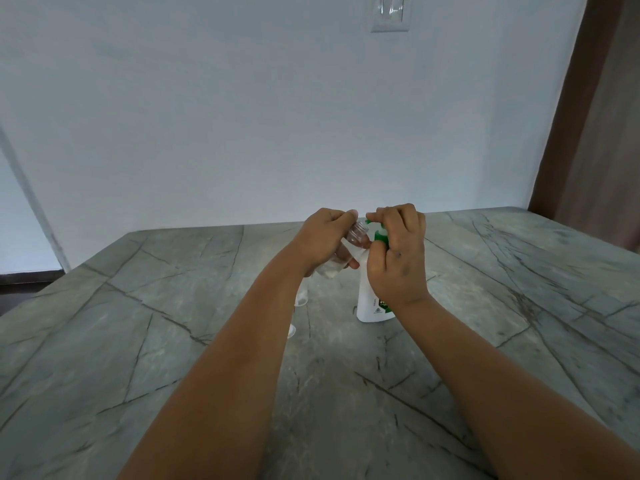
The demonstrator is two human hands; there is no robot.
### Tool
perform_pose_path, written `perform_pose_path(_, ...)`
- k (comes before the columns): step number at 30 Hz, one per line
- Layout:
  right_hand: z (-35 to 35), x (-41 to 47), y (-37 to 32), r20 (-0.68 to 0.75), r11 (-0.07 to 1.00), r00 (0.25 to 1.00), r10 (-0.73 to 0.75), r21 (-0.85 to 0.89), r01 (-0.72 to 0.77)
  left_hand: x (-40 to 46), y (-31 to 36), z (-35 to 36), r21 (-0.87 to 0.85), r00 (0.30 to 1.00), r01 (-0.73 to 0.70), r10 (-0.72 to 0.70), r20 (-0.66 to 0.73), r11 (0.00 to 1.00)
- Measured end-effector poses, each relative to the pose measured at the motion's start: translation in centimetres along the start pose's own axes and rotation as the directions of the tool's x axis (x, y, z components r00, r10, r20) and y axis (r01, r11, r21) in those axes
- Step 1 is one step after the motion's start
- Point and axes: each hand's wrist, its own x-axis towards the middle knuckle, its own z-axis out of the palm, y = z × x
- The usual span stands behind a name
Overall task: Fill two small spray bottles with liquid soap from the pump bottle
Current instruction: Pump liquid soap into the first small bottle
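My left hand [323, 239] holds a small clear spray bottle [346, 249], tilted, its open threaded neck right under the green nozzle of the pump bottle. White soap sits in its lower end. My right hand [398, 252] rests on the green pump head of the white pump bottle [372, 299], which stands upright on the table. A second small clear bottle [300, 296] stands on the table, mostly hidden behind my left forearm. A small clear cap or part [291, 330] lies below it, half hidden.
The grey stone-patterned table [173, 323] stretches wide to both sides. A white wall with a switch plate [391, 13] is behind. A brown door frame [588, 133] stands at the right.
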Motion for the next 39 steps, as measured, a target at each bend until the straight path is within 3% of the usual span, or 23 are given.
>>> perform_pose_path(39,-0.12,-0.12,-0.12,0.032,1.000,0.999,0.005,-0.027,-0.004,-0.16,0.19,0.16,0.016,1.000,0.007,-0.007,-0.019,1.000)
